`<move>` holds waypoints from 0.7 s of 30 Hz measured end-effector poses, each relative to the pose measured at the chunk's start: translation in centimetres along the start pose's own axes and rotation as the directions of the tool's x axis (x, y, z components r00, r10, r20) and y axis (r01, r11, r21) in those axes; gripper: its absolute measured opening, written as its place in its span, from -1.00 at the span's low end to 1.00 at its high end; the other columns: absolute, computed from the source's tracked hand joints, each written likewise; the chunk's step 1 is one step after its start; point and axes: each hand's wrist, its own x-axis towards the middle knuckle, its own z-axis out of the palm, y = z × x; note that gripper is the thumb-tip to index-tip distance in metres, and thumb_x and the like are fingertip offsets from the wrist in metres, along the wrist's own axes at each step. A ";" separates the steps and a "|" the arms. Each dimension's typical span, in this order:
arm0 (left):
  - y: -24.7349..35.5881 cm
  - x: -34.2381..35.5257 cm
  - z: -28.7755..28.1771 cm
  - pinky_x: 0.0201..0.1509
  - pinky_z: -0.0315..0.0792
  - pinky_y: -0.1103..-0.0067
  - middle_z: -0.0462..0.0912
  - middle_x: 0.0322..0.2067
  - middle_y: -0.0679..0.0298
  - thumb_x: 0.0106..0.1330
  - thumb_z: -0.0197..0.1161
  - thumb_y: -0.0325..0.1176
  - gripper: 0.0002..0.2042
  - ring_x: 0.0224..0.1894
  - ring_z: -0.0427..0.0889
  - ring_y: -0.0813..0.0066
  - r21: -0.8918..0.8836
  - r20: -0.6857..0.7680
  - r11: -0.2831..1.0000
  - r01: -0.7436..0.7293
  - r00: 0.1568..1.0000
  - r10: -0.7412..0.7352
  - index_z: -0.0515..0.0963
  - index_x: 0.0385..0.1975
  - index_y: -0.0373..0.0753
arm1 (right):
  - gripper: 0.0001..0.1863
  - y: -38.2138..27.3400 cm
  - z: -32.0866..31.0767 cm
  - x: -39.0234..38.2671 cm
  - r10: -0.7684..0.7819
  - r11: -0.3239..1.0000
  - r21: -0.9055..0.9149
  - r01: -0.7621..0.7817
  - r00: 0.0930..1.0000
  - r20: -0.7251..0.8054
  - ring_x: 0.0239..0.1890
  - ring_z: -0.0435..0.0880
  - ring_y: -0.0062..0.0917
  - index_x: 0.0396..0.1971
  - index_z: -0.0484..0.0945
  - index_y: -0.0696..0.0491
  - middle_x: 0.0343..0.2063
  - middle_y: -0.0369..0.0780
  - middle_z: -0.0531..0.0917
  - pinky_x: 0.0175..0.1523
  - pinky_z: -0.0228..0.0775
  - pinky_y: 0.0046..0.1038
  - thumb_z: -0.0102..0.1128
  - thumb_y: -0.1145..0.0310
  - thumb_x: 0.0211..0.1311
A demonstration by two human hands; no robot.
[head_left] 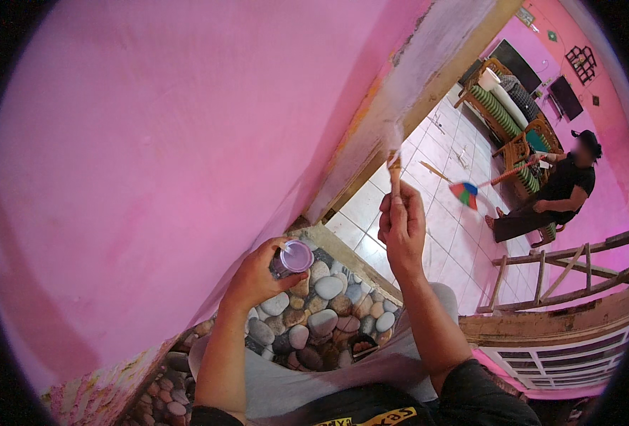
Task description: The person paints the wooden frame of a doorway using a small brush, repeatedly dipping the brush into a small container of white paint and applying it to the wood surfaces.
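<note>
My left hand [256,275] is wrapped round a small clear cup [297,256] with pale lilac paint in it. The cup is held upright beside the foot of the pink wall [186,142]. Raised in front of me, my right hand [405,231] grips a paintbrush [394,170] by its handle, bristles up. The brush tip overlaps the pale, patchy edge strip [382,128] beside the doorway; whether it touches cannot be told. Paint shows whitish on the bristles.
Below lies a pebble-patterned floor [321,323], with a door sill [350,252] at its far side. In the tiled room beyond, a person [552,195] works a multicoloured broom [465,194] near wooden chairs [495,106]. At right stand a wooden ladder [563,273] and a white window grille [563,362].
</note>
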 end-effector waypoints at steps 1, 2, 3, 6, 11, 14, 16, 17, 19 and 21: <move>0.2 -0.1 0.0 0.27 0.49 0.29 0.67 0.09 0.07 0.05 0.63 0.02 -0.24 0.16 0.65 0.06 0.001 0.000 1.000 -0.001 1.000 0.001 0.49 0.22 -0.19 | -0.69 0.2 0.3 0.2 -0.034 0.999 -0.025 0.033 0.999 -0.016 -0.52 0.36 -0.82 0.21 0.38 0.11 -0.31 -0.34 0.49 -0.51 0.23 -0.70 -0.14 0.31 0.65; 0.5 -0.2 -0.1 0.25 0.52 0.32 0.69 0.03 0.11 0.03 0.67 -0.06 -0.27 0.11 0.68 0.17 0.022 -0.026 1.000 -0.012 1.000 0.013 0.50 0.19 -0.22 | -0.70 0.8 0.6 0.4 -0.067 0.997 -0.050 0.065 0.997 -0.029 -0.51 0.37 -0.81 0.20 0.39 0.10 -0.32 -0.34 0.49 -0.48 0.25 -0.69 -0.14 0.32 0.65; 0.8 -0.1 0.0 0.22 0.55 0.36 0.72 -0.02 0.14 0.01 0.70 -0.13 -0.29 0.06 0.71 0.28 0.040 -0.047 0.999 -0.029 0.998 0.031 0.51 0.15 -0.24 | -0.71 2.3 0.4 0.8 -0.038 0.993 -0.110 0.035 0.999 -0.030 -0.49 0.40 -0.76 0.19 0.40 0.11 -0.34 -0.33 0.51 -0.44 0.30 -0.63 -0.13 0.32 0.64; 0.6 -0.2 0.1 0.22 0.55 0.36 0.71 -0.01 0.13 0.01 0.70 -0.12 -0.27 0.07 0.70 0.27 0.048 -0.009 0.998 0.043 0.999 -0.043 0.50 0.16 -0.25 | -0.72 9.8 -0.5 1.3 0.078 0.935 -0.345 -0.084 0.996 -0.030 -0.35 0.58 -0.54 0.11 0.44 0.16 -0.38 -0.19 0.61 -0.24 0.45 -0.41 -0.09 0.34 0.58; 1.2 -0.2 -0.1 0.22 0.55 0.36 0.71 0.01 0.12 0.01 0.70 -0.10 -0.26 0.08 0.70 0.26 0.055 -0.020 0.998 -0.003 1.000 0.004 0.49 0.17 -0.26 | -0.68 16.2 -1.1 -0.4 0.266 0.834 -0.501 -0.232 0.964 -0.003 -0.41 0.68 -0.32 0.08 0.47 0.22 -0.43 -0.12 0.66 -0.22 0.53 -0.25 -0.07 0.33 0.54; 1.5 -0.3 -0.1 0.23 0.54 0.35 0.71 0.01 0.14 0.00 0.70 -0.10 -0.26 0.08 0.70 0.26 0.064 -0.034 0.998 -0.009 0.999 0.012 0.50 0.17 -0.23 | -0.64 14.7 -1.4 -0.1 0.321 0.831 -0.497 -0.250 0.945 0.062 -0.50 0.64 -0.49 0.13 0.47 0.22 -0.43 -0.17 0.66 -0.42 0.49 -0.38 -0.07 0.29 0.54; 1.0 -0.4 -0.1 0.23 0.54 0.35 0.72 0.01 0.15 0.00 0.70 -0.10 -0.27 0.08 0.70 0.26 0.069 -0.052 0.998 -0.010 0.999 0.013 0.50 0.16 -0.22 | -0.62 9.1 -0.3 0.6 0.365 0.908 -0.234 -0.348 0.931 0.030 -0.56 0.56 -0.62 0.19 0.46 0.18 -0.43 -0.22 0.64 -0.54 0.38 -0.50 -0.07 0.30 0.54; 0.3 -0.3 0.2 0.23 0.54 0.34 0.72 0.01 0.15 0.01 0.69 -0.11 -0.28 0.08 0.70 0.26 0.042 -0.039 0.999 -0.013 0.999 0.015 0.51 0.15 -0.21 | -0.62 6.7 -0.1 1.1 0.340 0.929 -0.149 -0.338 0.940 -0.008 -0.58 0.50 -0.66 0.23 0.45 0.13 -0.44 -0.27 0.60 -0.56 0.33 -0.56 -0.07 0.32 0.53; 0.1 -0.3 0.3 0.23 0.54 0.34 0.71 0.01 0.16 0.01 0.69 -0.12 -0.30 0.08 0.71 0.25 0.012 -0.024 1.000 -0.023 0.999 0.024 0.52 0.15 -0.20 | -0.64 1.5 -0.3 1.9 0.245 0.969 -0.027 -0.246 0.969 -0.028 -0.61 0.43 -0.70 0.22 0.44 0.10 -0.45 -0.31 0.56 -0.61 0.24 -0.58 -0.10 0.37 0.53; 0.6 -0.2 0.1 0.23 0.51 0.32 0.68 0.05 0.05 0.05 0.65 -0.05 -0.30 0.14 0.67 0.11 -0.014 0.000 0.999 -0.041 0.999 0.041 0.51 0.14 -0.25 | -0.64 -4.3 -0.4 2.3 0.169 0.982 0.090 -0.166 0.985 -0.034 -0.63 0.37 -0.74 0.20 0.44 0.09 -0.46 -0.33 0.53 -0.62 0.15 -0.63 -0.06 0.39 0.48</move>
